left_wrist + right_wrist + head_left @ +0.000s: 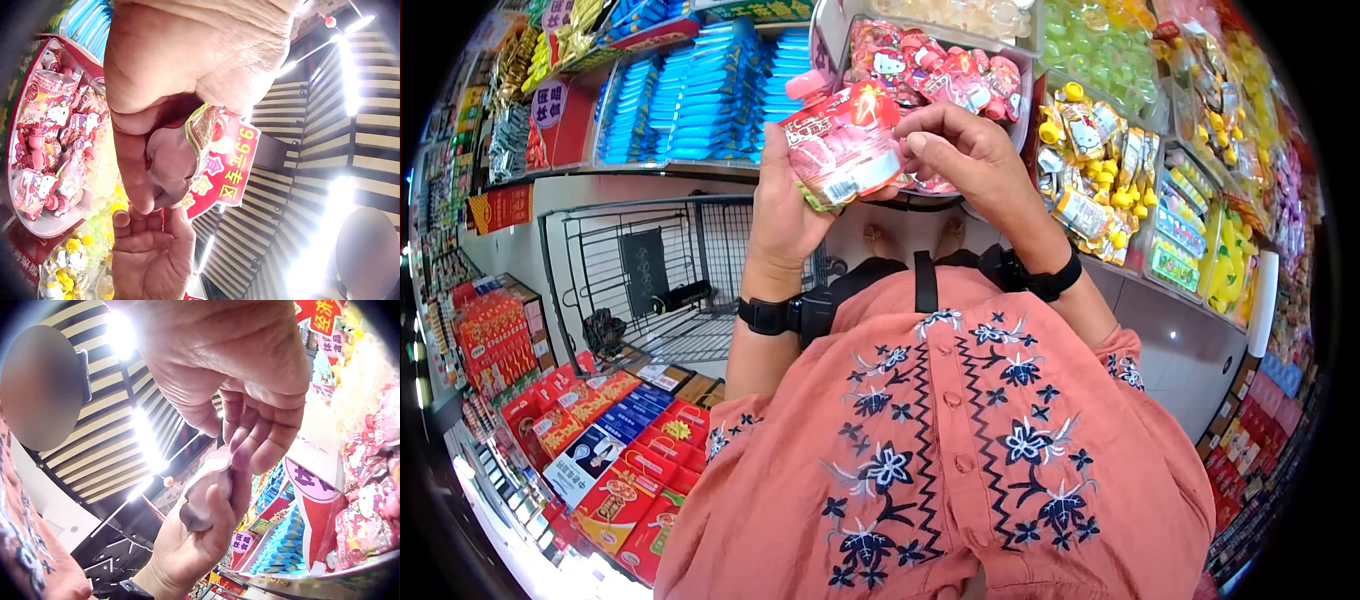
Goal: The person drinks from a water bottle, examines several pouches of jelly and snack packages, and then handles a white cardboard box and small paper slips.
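A pink pouch with a pink cap and a strawberry picture is gripped in the left hand, thumb on its near side, its barcode facing up. At the pouch's right edge is the right hand, fingers curled and close to that edge; whether they pinch it is unclear. The left wrist view has the pouch partly hidden under the left hand. In the right wrist view the right hand hangs above the pouch's edge, its fingers bent.
Behind the hands is a bin of pink pouches. Blue packets fill a bin to the left, yellow-capped pouches one to the right. A wire cart stands at the left, above stacked red boxes.
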Demonstrator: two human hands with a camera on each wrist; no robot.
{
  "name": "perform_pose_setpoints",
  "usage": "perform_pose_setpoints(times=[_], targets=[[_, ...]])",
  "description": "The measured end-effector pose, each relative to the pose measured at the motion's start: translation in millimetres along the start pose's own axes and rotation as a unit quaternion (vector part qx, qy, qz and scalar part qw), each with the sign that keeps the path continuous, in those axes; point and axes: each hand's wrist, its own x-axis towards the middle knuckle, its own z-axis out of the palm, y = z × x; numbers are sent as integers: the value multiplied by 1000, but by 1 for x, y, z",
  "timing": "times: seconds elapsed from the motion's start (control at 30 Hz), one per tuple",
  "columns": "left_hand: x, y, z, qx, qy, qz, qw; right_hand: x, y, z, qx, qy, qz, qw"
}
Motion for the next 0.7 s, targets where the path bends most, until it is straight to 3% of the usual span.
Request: perform_pose_setpoints(times=[0.57, 0.7], targets=[[7, -5, 6, 30, 89, 15, 995, 3, -6, -6, 21, -12, 13, 1000], [10, -2, 6, -10, 53, -3, 999, 4, -9, -6, 25, -11, 13, 1000]])
